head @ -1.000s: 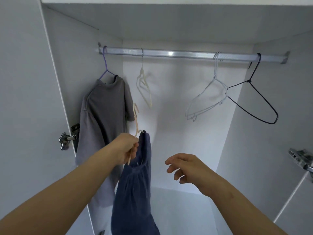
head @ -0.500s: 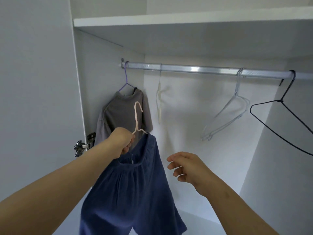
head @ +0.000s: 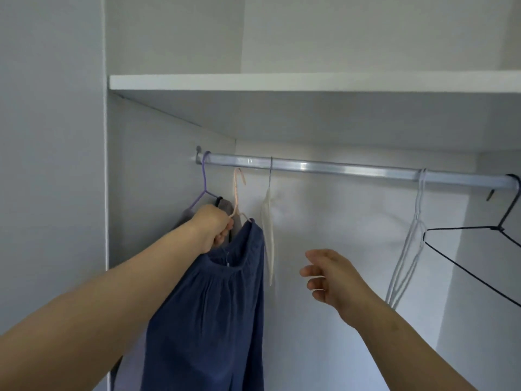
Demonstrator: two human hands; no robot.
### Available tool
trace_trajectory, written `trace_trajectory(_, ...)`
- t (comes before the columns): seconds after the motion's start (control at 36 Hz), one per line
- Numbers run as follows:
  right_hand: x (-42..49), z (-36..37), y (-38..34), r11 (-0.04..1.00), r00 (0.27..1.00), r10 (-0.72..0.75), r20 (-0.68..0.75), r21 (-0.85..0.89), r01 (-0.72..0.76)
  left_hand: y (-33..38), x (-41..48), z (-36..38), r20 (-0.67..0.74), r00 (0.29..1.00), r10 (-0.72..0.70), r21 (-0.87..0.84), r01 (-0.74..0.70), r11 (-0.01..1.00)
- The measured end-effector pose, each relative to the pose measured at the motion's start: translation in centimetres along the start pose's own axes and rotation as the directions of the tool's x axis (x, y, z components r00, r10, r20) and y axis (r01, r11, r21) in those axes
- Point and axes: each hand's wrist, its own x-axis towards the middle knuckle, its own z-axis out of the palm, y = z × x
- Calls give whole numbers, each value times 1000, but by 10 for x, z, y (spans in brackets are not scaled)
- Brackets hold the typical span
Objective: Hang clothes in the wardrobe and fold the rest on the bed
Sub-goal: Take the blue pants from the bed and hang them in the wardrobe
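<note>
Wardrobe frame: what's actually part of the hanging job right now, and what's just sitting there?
In use: left hand, gripping the peach hanger; blue garment on it; rail, hook just below it.
Idle: grey shirt on purple hanger; cream hanger; white hangers; black hanger; shelf.

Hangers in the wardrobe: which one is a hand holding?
The pink hanger, gripped by the left hand, carrying the blue garment; the purple, cream, white and black ones hang from the rail.
</note>
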Motion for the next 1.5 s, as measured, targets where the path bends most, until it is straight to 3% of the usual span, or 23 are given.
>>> trace_trajectory(0.42, 80, 20, -6, 1000, 998, -6, -67, -20, 5, 52, 106, -2, 34, 997, 64, -57, -62, 996)
trace_trajectory(0.61, 93, 27, -3, 999, 999, 10, -43, -31, -11, 29, 115, 2, 92, 995, -24, -27, 27, 999)
trace_trajectory(0.86, 89, 32, 7, 999, 999, 46, -12, -10, -46, 21, 101, 3, 53, 999, 2, 10, -2, 1000)
trace_trajectory(0.94, 80, 29, 11, 998, 998, 60, 4, -2, -60, 18, 90, 0, -1, 991, 135, 142, -133, 981)
trace_trajectory(1.03, 69, 23, 13, 998, 998, 68, 7, 12, -68, 17, 67, -3, -78, 939, 335, 278, -302, 912)
trace_trajectory(1.14, 49, 13, 16, 996, 996, 87, 20, 24, -87, 28, 29, 1, -84, 845, 527, 194, -505, 841)
trace_trajectory(1.28, 17, -7, 18, 993, 994, 104, 11, 61, -105, 37, -33, 29, 78, 827, 556, 28, -560, 828)
trace_trajectory(1.5, -52, -50, 37, 981, 985, 168, -38, 110, -163, -22, -118, 94, 286, 887, 363, -24, -372, 928)
